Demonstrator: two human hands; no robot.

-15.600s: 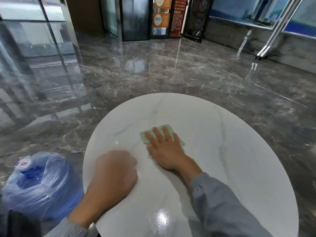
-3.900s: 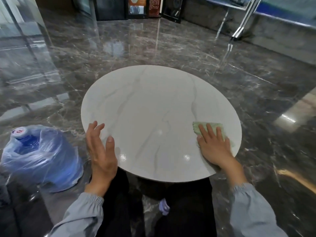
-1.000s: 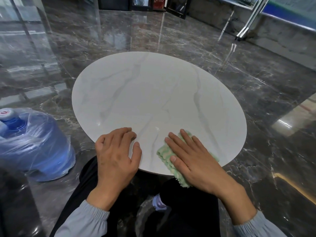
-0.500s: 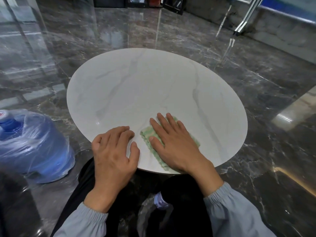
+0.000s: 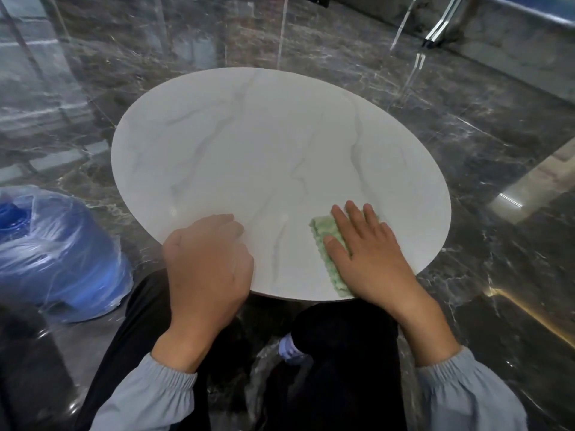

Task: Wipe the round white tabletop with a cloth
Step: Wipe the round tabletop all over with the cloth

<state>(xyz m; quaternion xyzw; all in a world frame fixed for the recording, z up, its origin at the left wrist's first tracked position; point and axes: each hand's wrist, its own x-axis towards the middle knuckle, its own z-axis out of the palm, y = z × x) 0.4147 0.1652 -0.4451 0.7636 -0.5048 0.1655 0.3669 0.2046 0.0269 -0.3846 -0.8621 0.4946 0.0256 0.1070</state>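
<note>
The round white tabletop [image 5: 264, 157] with grey veins fills the middle of the view. A light green cloth [image 5: 327, 241] lies on its near right part, reaching the near edge. My right hand [image 5: 367, 253] presses flat on the cloth with straight, spread fingers and covers most of it. My left hand [image 5: 205, 259] rests on the near left edge of the tabletop, its fingers bent over the rim and holding nothing.
A large blue water jug [image 5: 53, 244] wrapped in clear plastic lies on the floor at the left. Dark polished marble floor [image 5: 466, 144] surrounds the table. My dark-trousered legs [image 5: 342, 353] are under the near edge, with a small bottle cap [image 5: 289, 346] between them.
My right hand has slid the cloth to the right along the near part of the tabletop. My left hand has stayed at the near left edge.
</note>
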